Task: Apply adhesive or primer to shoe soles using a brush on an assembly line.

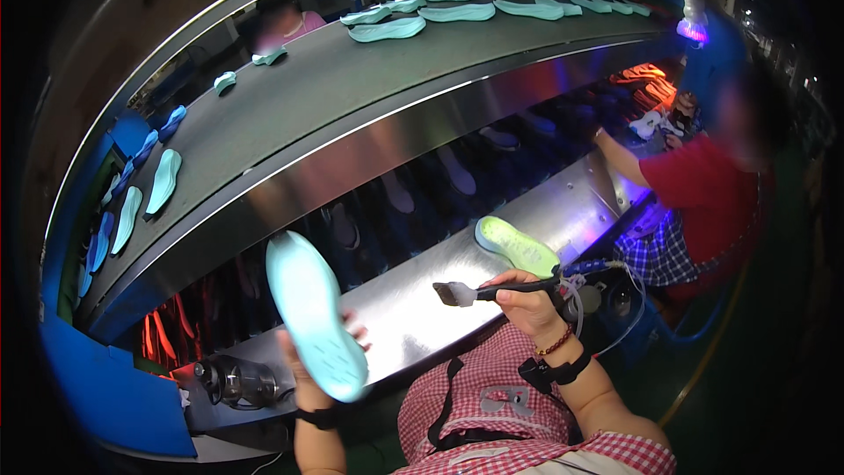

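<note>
Left hand (303,369) grips pale blue sole (315,314) lower centre, long axis running up-left; right hand (526,299) clasps brush (492,291), bristles pointing left twd sole, apart.

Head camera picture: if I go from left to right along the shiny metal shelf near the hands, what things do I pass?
Glass jar → pale blue shoe sole in the left hand → brush in the right hand → green sole lying on the shelf.

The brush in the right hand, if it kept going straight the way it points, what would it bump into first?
The right hand points the brush leftward over the steel shelf. Straight on, it would probably meet the pale blue shoe sole held upright in the left hand. Depth is hard to judge here, so it might pass just behind it.
</note>
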Available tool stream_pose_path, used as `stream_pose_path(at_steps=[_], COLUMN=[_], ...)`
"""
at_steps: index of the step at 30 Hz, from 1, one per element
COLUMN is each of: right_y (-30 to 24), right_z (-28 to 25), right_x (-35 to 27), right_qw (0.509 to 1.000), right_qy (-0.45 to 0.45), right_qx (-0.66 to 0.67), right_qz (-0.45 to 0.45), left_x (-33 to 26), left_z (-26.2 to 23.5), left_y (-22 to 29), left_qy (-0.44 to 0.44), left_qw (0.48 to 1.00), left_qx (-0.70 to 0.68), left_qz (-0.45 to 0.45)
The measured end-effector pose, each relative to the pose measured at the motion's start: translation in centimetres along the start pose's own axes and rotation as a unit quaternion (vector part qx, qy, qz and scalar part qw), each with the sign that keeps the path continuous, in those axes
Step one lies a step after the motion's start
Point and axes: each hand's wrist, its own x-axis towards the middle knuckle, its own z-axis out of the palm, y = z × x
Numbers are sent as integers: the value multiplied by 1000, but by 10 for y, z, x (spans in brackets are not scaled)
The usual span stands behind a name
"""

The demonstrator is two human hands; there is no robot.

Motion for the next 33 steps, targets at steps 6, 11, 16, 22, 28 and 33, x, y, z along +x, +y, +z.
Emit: stream_pose_path(at_steps=[6, 11, 16, 22, 28, 33], right_y=[42, 60, 72, 81, 72, 32], right_z=[17, 23, 24, 43, 83, 68], right_x=[-9, 2, 21, 36, 19, 0], right_qw=[994, 980, 983, 968, 842, 794], right_qy=[-29, 20, 41, 47, -136, -291], right_qx=[-42, -55, -77, -220, -522, -508], right_qz=[101, 188, 163, 109, -13, 163], left_x=[-9, -4, -3, -12, -1, -7], left_z=[-46, -24, -15, -20, -22, -39], left_y=[-101, -105, -106, -118, -115, -92], left_qy=[87, 83, 77, 100, 252, 169], left_qw=[969, 979, 969, 977, 963, 984], left_qx=[-208, -156, -203, -179, -91, -63], left_qz=[-104, -99, -116, -62, 1, 10])
